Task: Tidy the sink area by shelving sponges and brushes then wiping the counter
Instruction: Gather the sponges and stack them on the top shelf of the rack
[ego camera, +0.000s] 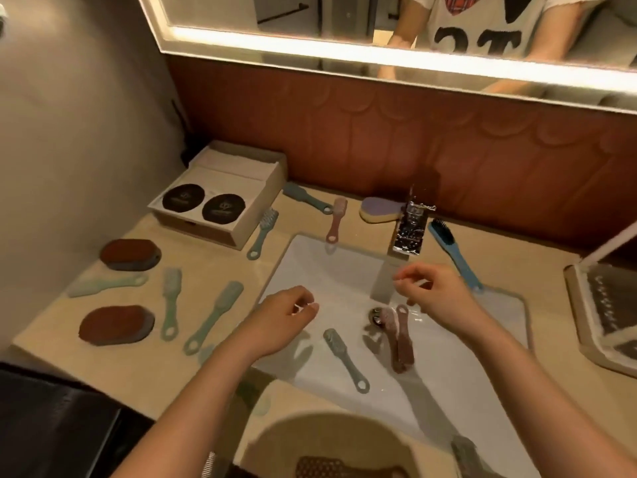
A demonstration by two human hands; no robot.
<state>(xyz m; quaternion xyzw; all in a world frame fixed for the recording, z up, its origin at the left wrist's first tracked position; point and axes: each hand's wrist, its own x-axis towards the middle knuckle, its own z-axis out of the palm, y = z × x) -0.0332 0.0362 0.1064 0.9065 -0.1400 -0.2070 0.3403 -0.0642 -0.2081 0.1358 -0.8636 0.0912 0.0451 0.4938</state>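
Note:
Both my hands hover over the white sink (310, 267), holding nothing. My left hand (281, 319) has loosely curled fingers above the basin's left part. My right hand (432, 289) hangs with relaxed fingers just right of the chrome tap (410, 229). In the basin lie a grey-green brush (346, 360) and two pink-brown brushes (400, 339) by the drain. Several pale green brushes (213, 317) and two brown sponges (117, 326) lie on the beige counter (220, 263) to the left. A purple-yellow sponge (379, 210), a pink brush (336, 220) and a blue brush (453, 253) lie near the tap.
A white box (220, 198) with two dark round pads stands at the back left corner. A tray with a wire rack (606, 305) sits at the right edge. A beige round basket (331, 443) is at the bottom. The mirror above reflects a person.

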